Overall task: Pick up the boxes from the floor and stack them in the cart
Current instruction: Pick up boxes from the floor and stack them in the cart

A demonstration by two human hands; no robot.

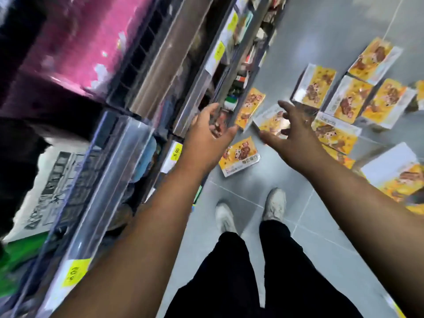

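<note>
The grey floor [332,31] fills the right side, and store shelves [160,65] stand at nine o'clock. Many yellow boxes [348,99] lie scattered at two o'clock. We see no cart. One tilted box [268,120] lies under our right hand [296,127], at three o'clock from our left hand [206,131]. Its long side seems to run eight to two. Both hands are spread wide and hold nothing. We think the right hand is nearer.

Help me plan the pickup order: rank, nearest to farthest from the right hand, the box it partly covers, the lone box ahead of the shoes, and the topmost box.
1. Partly covered box, just beneath the right hand.
2. Lone box, lower left of that hand.
3. Topmost box, far upper right.
</note>
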